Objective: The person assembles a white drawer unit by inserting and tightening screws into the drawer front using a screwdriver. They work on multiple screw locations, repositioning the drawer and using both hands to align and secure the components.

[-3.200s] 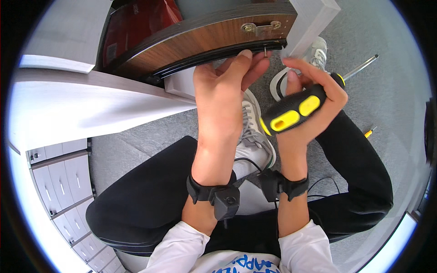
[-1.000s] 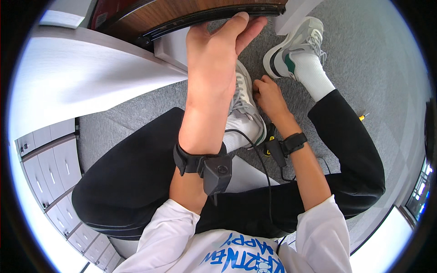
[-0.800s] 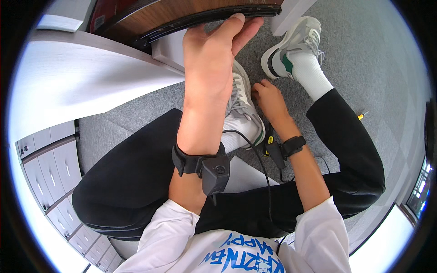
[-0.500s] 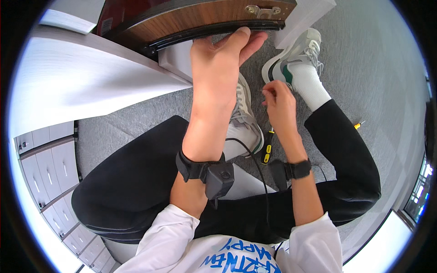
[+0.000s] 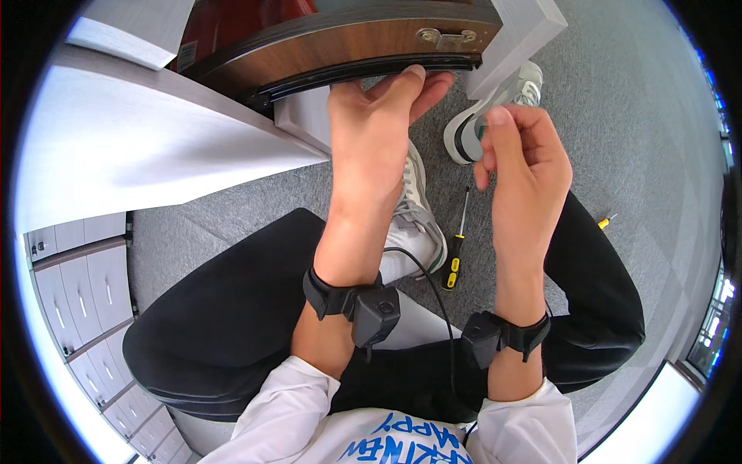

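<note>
My left hand (image 5: 371,127) is closed on the black drawer slide (image 5: 340,76) that runs along the edge of a brown wood-grain drawer (image 5: 340,50). Its thumb presses on the slide, and the other fingers go partly out of sight behind it. A small metal fitting (image 5: 447,37) is fixed at the drawer's right end. My right hand (image 5: 529,166) hovers apart from the drawer, to its lower right, thumb and fingertips drawn together. Whatever the fingertips hold, if anything, is too small to make out. Below, between my hands, a black-and-yellow screwdriver (image 5: 454,263) lies on the carpet.
White cabinet panels (image 5: 178,131) border the drawer on the left, and another white panel (image 5: 518,42) stands at its right end. A second yellow-handled tool (image 5: 605,223) lies right of my leg. My shoes (image 5: 417,201) rest under the drawer. Grey lockers (image 5: 85,294) stand far left.
My right hand has risen and moved rightward, turning so its curled fingers show. The screwdriver's shaft is now uncovered. My left hand stays on the slide; drawer and hand sit slightly lower in view.
</note>
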The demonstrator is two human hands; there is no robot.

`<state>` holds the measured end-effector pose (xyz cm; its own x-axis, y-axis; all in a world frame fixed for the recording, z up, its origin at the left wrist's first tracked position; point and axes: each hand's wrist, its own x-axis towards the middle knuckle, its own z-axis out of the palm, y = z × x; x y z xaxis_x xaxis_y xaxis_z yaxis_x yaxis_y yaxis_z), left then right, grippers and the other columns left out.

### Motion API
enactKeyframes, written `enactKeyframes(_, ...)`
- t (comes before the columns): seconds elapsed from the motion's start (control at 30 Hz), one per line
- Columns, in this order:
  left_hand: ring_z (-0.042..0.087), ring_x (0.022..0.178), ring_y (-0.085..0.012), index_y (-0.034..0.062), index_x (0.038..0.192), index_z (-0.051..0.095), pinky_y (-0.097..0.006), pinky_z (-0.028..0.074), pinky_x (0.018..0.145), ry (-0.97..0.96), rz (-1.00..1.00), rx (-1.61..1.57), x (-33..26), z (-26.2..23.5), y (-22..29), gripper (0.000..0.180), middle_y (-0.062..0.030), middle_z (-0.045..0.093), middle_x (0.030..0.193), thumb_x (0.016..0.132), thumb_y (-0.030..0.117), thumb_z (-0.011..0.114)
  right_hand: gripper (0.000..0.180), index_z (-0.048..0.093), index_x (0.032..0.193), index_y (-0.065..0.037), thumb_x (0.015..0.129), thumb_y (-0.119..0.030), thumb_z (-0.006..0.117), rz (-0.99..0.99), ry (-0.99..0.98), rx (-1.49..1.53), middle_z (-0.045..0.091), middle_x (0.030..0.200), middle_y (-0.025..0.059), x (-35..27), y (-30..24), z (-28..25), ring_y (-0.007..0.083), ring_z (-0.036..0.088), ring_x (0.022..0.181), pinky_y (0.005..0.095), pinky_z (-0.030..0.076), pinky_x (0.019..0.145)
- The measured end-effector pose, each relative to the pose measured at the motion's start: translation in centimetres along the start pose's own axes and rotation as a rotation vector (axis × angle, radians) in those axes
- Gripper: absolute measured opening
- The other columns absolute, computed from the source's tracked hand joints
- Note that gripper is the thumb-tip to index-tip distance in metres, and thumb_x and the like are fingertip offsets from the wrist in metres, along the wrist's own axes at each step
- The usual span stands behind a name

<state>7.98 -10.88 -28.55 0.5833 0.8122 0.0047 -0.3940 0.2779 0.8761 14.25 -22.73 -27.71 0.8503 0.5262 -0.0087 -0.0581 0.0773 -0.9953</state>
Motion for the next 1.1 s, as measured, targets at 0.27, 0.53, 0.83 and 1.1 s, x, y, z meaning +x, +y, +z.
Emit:
enactKeyframes(0.27, 0.072, 0.097, -0.0258, -0.0117, 0.113, 0.061, -0.033, 0.06, 0.088, 0.023, 0.002, 0.049, -0.2, 0.1, 0.2, 0.023, -0.0184, 0.069, 0.107, 0.094, 0.0, 0.061, 0.01, 0.067, 0.103, 0.003, 0.093, 0.003, 0.066, -0.285, 0.007, -0.118, 0.071, 0.093, 0.0083, 0.8, 0.5, 2.3, 0.0108, 0.066, 0.075, 0.0229, 0.054, 0.066)
enactKeyframes(0.53, 0.072, 0.096, -0.0235, -0.0109, 0.111, 0.062, -0.031, 0.06, 0.088, 0.025, 0.0, 0.041, -0.2, 0.1, 0.2, 0.021, -0.0167, 0.07, 0.105, 0.093, 0.0, 0.062, 0.007, 0.07, 0.096, 0.001, 0.09, 0.003, 0.07, -0.532, 0.109, -0.311, 0.071, 0.087, 0.006, 1.7, 1.5, 2.6, 0.0088, 0.065, 0.074, 0.0223, 0.051, 0.063)
enactKeyframes(0.83, 0.072, 0.096, -0.0235, -0.0112, 0.11, 0.063, -0.032, 0.06, 0.09, 0.02, 0.026, 0.028, -0.2, -0.1, 0.1, 0.02, -0.0164, 0.069, 0.106, 0.094, -0.001, 0.061, 0.013, 0.068, 0.089, -0.005, 0.08, -0.002, 0.077, -0.788, 0.221, -0.609, 0.063, 0.08, 0.0053, 2.4, 2.0, 2.6, 0.0247, 0.057, 0.072, 0.0348, 0.047, 0.064)
enactKeyframes(1.1, 0.071, 0.096, -0.0225, -0.0102, 0.11, 0.062, -0.034, 0.06, 0.09, 0.013, 0.036, 0.003, -0.2, -0.1, 0.0, 0.019, -0.0151, 0.068, 0.107, 0.093, -0.002, 0.063, 0.013, 0.075, 0.087, -0.009, 0.076, -0.008, 0.082, -0.92, 0.309, -0.726, 0.059, 0.076, 0.0001, 3.0, 2.4, 2.7, 0.0199, 0.05, 0.073, 0.0329, 0.042, 0.064)
